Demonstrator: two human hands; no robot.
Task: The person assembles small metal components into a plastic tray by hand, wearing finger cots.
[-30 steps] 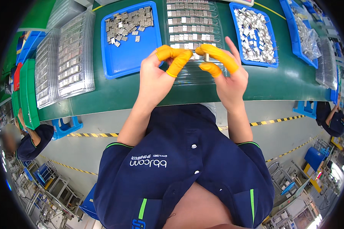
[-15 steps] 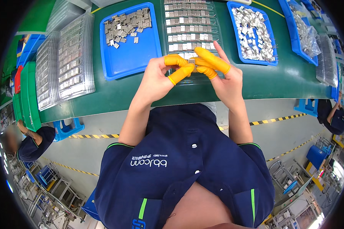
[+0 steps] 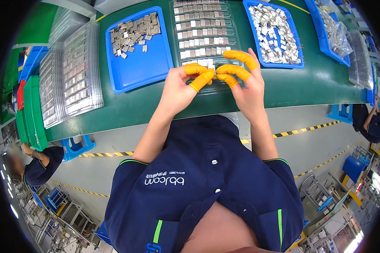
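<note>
Yellow finger cots cover several fingers of both hands. My left hand pinches a small white and metal connector between thumb and fingers. From the other side, my right hand meets the same connector with thumb and fingertip closed at its lower end, its other fingers raised and bent. The fingertips partly hide the piece. Just beyond both hands lies a clear plastic tray with rows of such connectors; its near rows are partly covered by my fingers.
Left stands a blue tray with loose metal connector shells; right, another blue tray of white connectors with thin leads. Filled clear trays are stacked far left. Green bins stand at the table's left end. Co-workers sit at both sides.
The connector's white side now shows where it looked grey before. My right fingers have spread and lifted slightly from it. The view has shifted a little over the table.
</note>
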